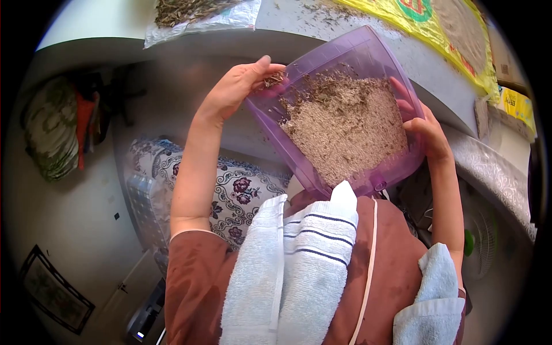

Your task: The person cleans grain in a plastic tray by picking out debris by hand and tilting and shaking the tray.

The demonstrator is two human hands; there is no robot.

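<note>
A see-through purple plastic bin (359,50) is held tilted in front of my chest. Pale, small seeds or grains (345,132) heap in it, with darker dry chaff (330,86) mostly along the far side. My right hand (428,129) grips the bin's right wall, thumb on the near side and fingers showing through the plastic. At the bin's left edge, my left hand (238,86) has its fingers curled around a small bunch of dry plant bits (275,79). Part of these fingers is blurred by the purple plastic.
Beyond the bin runs a grey ledge (287,29) scattered with debris. On it lie a white sack (230,20) bearing dry pods or stalks and a yellow sack (379,11) with grain. A patterned sofa (241,190) stands below left, a fan (480,241) below right. Towels (316,253) hang over my chest.
</note>
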